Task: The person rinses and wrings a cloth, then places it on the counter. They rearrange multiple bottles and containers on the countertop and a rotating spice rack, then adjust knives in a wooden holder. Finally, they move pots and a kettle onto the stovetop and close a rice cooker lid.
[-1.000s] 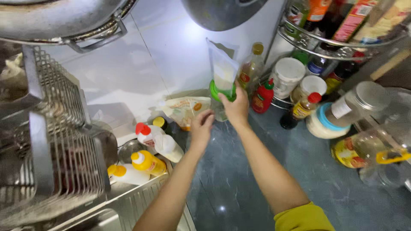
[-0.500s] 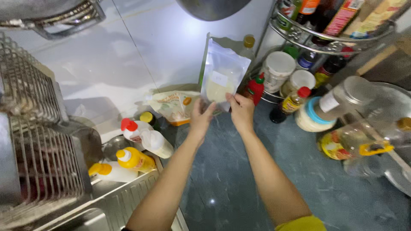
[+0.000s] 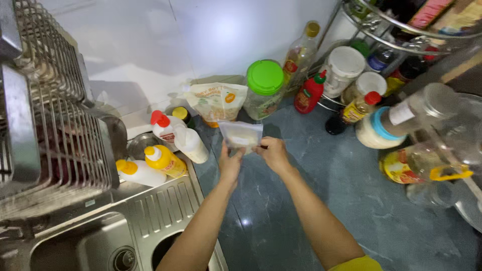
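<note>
Both my hands hold a small clear plastic bag with a pale powder inside, just above the dark green counter. My left hand pinches the bag's lower left edge. My right hand grips its lower right corner. Behind the bag stand a jar with a green lid and a printed food pouch.
Squeeze bottles, white with a red cap and yellow, lie by the steel sink. A dish rack fills the left. Sauce bottles, jars and a wire shelf crowd the back right; a glass jar lies tilted.
The bag has come down from in front of the wall to just above the counter, closer to me. The green-lidded jar now stands uncovered behind it.
</note>
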`<action>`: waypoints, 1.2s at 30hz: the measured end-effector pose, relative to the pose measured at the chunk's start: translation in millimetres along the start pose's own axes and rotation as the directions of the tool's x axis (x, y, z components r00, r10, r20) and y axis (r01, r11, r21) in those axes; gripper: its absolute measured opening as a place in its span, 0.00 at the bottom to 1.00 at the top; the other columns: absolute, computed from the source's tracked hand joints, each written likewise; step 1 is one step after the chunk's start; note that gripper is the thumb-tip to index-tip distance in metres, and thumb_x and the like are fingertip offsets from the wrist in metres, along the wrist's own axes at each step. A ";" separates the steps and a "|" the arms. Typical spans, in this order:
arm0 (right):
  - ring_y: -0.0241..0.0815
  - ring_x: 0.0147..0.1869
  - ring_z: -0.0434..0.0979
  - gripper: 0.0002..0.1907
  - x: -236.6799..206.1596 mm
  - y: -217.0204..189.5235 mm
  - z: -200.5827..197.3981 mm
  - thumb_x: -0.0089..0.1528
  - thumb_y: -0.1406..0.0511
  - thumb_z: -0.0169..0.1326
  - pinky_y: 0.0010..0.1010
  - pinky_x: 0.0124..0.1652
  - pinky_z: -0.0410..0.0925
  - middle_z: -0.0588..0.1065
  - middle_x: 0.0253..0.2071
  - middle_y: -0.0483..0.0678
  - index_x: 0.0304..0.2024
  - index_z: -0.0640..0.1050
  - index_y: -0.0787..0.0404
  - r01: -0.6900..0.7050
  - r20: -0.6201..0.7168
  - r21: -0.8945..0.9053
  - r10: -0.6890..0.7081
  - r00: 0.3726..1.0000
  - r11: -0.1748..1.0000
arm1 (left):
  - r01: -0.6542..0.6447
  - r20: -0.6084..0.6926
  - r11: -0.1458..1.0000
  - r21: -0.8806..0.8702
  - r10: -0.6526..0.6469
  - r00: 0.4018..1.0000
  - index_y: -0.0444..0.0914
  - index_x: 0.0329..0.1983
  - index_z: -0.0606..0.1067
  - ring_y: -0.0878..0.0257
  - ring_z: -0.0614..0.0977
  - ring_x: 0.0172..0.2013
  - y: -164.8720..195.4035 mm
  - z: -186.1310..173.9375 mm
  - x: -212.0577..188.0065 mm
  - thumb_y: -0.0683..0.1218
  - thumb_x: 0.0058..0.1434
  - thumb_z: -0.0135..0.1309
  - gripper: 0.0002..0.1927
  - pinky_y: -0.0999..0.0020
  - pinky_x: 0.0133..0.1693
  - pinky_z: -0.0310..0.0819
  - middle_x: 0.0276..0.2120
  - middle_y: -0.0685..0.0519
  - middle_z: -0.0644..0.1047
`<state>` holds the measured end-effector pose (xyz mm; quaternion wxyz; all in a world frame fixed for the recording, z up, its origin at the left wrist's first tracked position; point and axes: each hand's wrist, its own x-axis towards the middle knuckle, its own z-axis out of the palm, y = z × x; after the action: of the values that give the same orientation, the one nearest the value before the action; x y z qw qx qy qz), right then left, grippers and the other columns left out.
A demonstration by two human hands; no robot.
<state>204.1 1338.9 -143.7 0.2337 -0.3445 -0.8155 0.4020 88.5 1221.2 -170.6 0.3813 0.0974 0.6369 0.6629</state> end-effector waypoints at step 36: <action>0.39 0.42 0.82 0.24 -134.4 -189.8 -65.0 0.48 0.72 0.70 0.30 0.44 0.74 0.82 0.42 0.52 0.48 0.80 0.69 -0.178 0.189 0.650 0.069 0.979 0.739 | -0.282 0.251 0.959 0.014 0.270 0.930 0.34 0.50 0.79 0.65 0.84 0.40 160.5 -65.9 -206.4 0.46 0.53 0.68 0.22 0.70 0.44 0.79 0.42 0.51 0.84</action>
<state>263.7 1186.9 34.3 0.2504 -0.2607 -0.6101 0.7051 129.2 1056.9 39.2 0.3580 0.2771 0.5807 0.6766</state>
